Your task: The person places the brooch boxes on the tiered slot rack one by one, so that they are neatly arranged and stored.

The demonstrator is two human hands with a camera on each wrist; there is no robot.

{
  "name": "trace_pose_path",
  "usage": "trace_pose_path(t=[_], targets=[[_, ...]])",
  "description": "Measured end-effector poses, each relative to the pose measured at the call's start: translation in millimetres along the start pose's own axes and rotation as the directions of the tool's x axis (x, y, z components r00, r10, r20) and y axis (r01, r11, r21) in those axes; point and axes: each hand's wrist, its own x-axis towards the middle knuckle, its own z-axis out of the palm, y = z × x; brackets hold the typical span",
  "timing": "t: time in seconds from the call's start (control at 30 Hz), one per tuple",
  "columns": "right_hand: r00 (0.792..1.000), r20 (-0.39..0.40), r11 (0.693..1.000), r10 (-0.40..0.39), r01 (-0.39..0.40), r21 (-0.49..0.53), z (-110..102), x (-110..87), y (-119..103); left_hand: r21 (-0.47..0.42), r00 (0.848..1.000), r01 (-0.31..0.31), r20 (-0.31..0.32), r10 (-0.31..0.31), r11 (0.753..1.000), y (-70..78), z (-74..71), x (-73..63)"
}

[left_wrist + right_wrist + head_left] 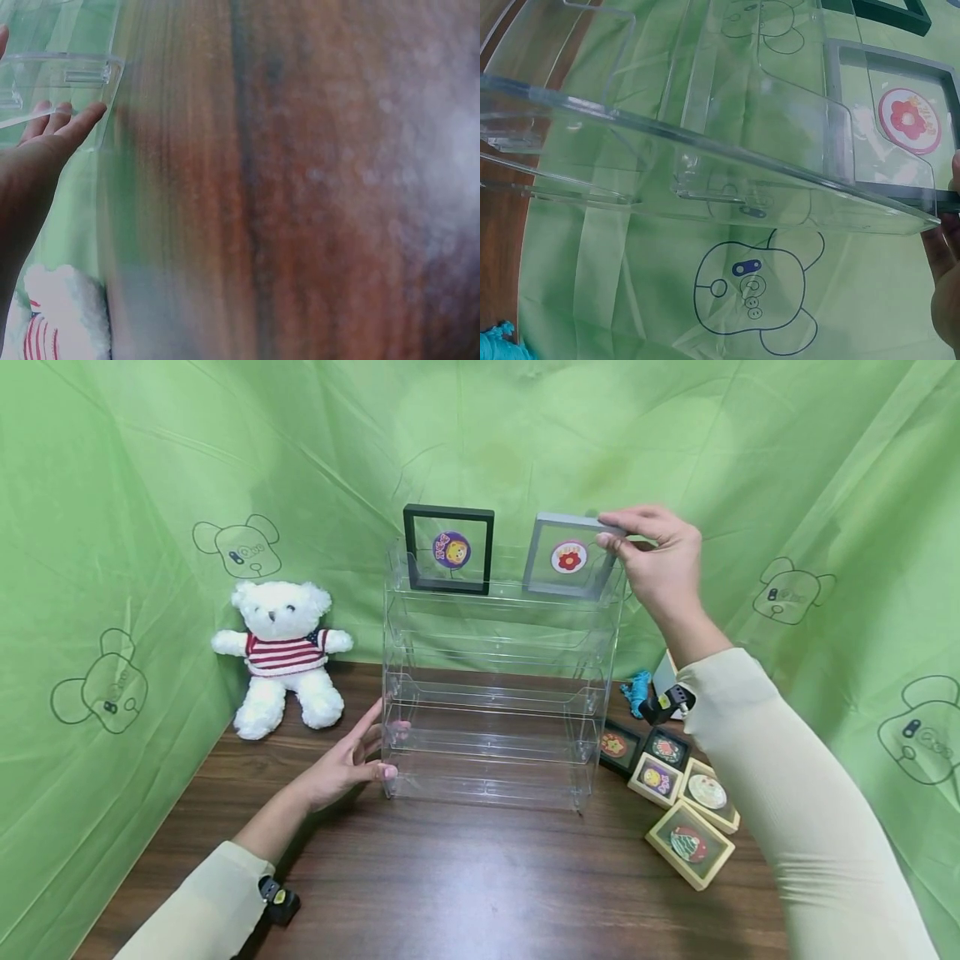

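Apparently placing, the right grip (664,553) pinches the grey frame (568,557) atop the rack (495,697); left grip (337,771) spreads at its left; gentle release seems next.

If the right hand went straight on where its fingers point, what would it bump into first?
The gray frame, which the right hand pinches. With that carried along, the black frame would probably get bumped next, though depth is hard to judge.
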Motion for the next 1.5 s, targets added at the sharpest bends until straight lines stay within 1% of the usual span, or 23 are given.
trace_pose_path(t=[0.17, 0.3, 0.53, 0.63, 0.8, 1.0, 1.1, 1.2, 1.3, 1.4, 1.5], targets=[[1.0, 0.013, 0.999, -0.017, 0.017, -0.03, 4, 0.2, 0, -0.006, 1.0, 0.011, -0.004, -0.011, 1.0, -1.7, 0.2, -0.6], [0.999, 0.038, 0.998, -0.021, 0.023, -0.057, 4, 0.1, 0, -0.006, 1.0, 0.012, -0.003, -0.012, 1.0, -3.2, -0.6, -1.0], [0.997, 0.075, 0.998, -0.031, 0.035, -0.059, 4, -1.1, -1, -0.012, 1.0, 0.014, -0.005, -0.015, 1.0, -3.4, -0.8, -1.1], [0.996, 0.088, 0.998, -0.025, 0.03, -0.054, 1, -1.9, -2, -0.005, 1.0, 0.006, 0.0, -0.006, 1.0, -3.4, -1.2, -1.2], [0.996, 0.091, 0.999, -0.019, 0.022, -0.031, -8, -2.9, -3, -0.004, 1.0, -0.002, 0.004, 0.002, 1.0, -4.4, -0.7, -0.4], [0.997, 0.073, 0.996, -0.007, 0.013, -0.087, -28, -5.5, 0, -0.008, 1.0, 0.001, 0.003, -0.001, 1.0, -4.6, -1.1, -0.5], [0.998, 0.067, 0.994, 0.012, -0.004, -0.113, -41, -9.8, 7, -0.015, 1.0, 0.016, 0.001, -0.016, 1.0, -2.9, -1.2, -0.9], [0.997, 0.062, 0.99, 0.05, -0.041, -0.138, -54, -15.3, 17, -0.016, 1.0, 0.03, -0.006, -0.031, 0.999, -2.1, -1.1, -1.3], [0.993, 0.067, 0.981, 0.101, -0.089, -0.172, -66, -22.1, 32, -0.014, 1.0, 0.016, 0.0, -0.016, 1.0, -3.9, -1.5, -1.0], [0.985, 0.085, 0.961, 0.149, -0.124, -0.248, -75, -32.9, 50, -0.018, 1.0, -0.001, 0.01, 0.001, 1.0, -5.2, -1.8, -0.6], [0.977, 0.123, 0.929, 0.172, -0.119, -0.35, -80, -47.1, 70, -0.028, 1.0, -0.01, 0.018, 0.01, 1.0, -5.4, -1.6, -0.1]])
